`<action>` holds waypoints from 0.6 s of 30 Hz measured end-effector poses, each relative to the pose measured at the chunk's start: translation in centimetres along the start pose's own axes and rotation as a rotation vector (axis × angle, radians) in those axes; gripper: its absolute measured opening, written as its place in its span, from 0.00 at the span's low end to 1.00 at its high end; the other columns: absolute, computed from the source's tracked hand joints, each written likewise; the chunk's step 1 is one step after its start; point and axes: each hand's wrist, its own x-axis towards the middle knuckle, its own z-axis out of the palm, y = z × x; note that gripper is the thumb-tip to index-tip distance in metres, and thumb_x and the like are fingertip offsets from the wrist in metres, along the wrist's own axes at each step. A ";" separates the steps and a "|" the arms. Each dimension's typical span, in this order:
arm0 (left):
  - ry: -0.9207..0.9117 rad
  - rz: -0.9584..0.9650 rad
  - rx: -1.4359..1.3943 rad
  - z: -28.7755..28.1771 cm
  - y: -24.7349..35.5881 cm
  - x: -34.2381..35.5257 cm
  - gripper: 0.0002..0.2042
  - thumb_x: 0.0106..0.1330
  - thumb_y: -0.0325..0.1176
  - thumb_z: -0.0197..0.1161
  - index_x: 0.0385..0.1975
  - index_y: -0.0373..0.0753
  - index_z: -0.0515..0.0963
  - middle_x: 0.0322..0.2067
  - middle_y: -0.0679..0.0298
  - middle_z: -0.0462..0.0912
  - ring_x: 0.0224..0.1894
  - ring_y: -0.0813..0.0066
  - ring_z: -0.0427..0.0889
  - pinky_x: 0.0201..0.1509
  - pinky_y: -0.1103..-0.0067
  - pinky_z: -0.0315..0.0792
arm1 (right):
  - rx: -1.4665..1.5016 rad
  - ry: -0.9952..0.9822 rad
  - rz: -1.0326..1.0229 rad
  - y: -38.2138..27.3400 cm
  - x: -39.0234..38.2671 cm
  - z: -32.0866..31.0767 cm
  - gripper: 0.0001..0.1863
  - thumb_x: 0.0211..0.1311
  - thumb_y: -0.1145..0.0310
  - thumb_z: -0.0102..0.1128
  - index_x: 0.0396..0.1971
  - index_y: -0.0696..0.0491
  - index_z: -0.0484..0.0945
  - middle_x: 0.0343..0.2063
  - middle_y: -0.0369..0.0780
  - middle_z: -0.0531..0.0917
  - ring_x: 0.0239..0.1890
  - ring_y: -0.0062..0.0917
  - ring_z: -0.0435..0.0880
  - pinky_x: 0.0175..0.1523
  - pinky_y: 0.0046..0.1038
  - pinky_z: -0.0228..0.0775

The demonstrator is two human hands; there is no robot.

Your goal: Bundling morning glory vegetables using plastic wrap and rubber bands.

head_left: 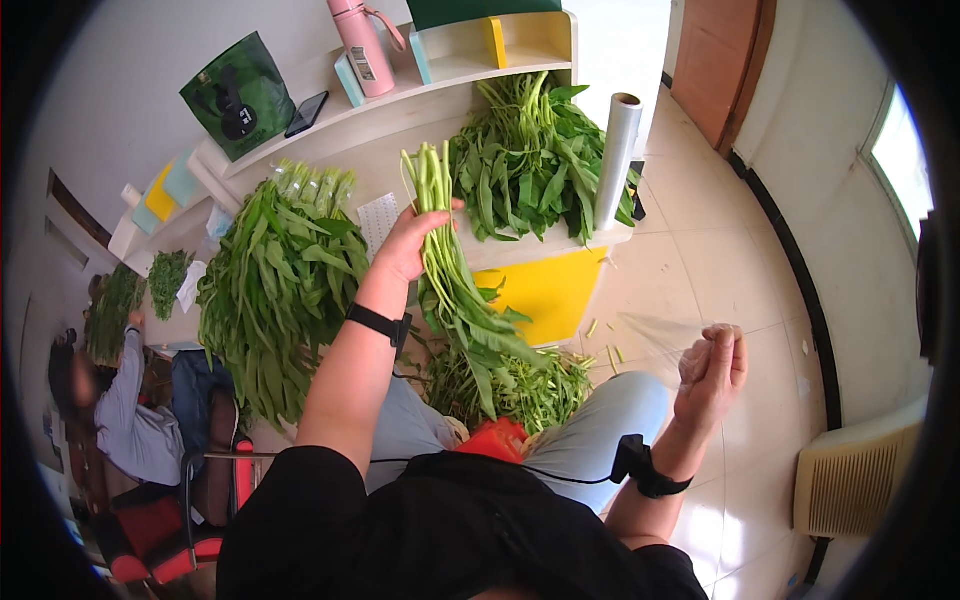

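My left hand point(405, 248) is closed round the stems of a bunch of leafy greens point(455, 290), stem ends up and long leaves hanging down over my lap. Off to the right, above the floor, my right hand point(712, 370) pinches a crumpled piece of clear plastic film point(655, 333), which trails leftward. On the desk beyond, a loose pile of the same greens point(535, 165) lies beside an upright roll of plastic film point(618, 160). Left of my forearm sits a heap of bundled greens point(285, 270), its stem ends wrapped in clear film.
Cut scraps point(520, 390) fill a container between my knees, near a yellow panel point(545, 295). A pink bottle point(362, 50), a phone point(307, 115) and a green bag point(238, 97) stand on the shelf. Another person point(140, 415) sits at left, beside a red-and-black chair point(160, 525).
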 end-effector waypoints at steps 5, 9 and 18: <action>-0.317 0.056 0.048 4.3 0.0 -2.9 0.16 0.56 0.30 0.59 0.44 0.36 0.70 0.39 0.57 0.79 0.42 0.69 0.80 0.46 0.73 0.75 | -0.029 -0.068 0.053 0.3 -0.8 2.1 0.12 0.68 0.67 0.46 0.27 0.57 0.72 0.11 0.29 0.65 0.11 0.09 0.57 0.16 0.14 0.47; -0.384 0.079 0.093 5.6 -1.8 -4.4 0.12 0.58 0.31 0.58 0.40 0.38 0.68 0.31 0.63 0.75 0.35 0.72 0.78 0.44 0.74 0.75 | -0.061 -0.158 0.087 0.1 -1.6 3.3 0.12 0.68 0.66 0.47 0.27 0.57 0.73 0.11 0.29 0.65 0.11 0.09 0.57 0.17 0.14 0.48; -0.317 0.173 0.116 9.6 -6.1 -1.9 0.17 0.62 0.31 0.61 0.49 0.39 0.66 0.38 0.69 0.72 0.41 0.81 0.71 0.48 0.81 0.67 | -0.149 -0.089 0.013 -0.6 -2.6 2.1 0.13 0.69 0.66 0.46 0.28 0.58 0.73 0.10 0.29 0.64 0.11 0.09 0.56 0.17 0.15 0.46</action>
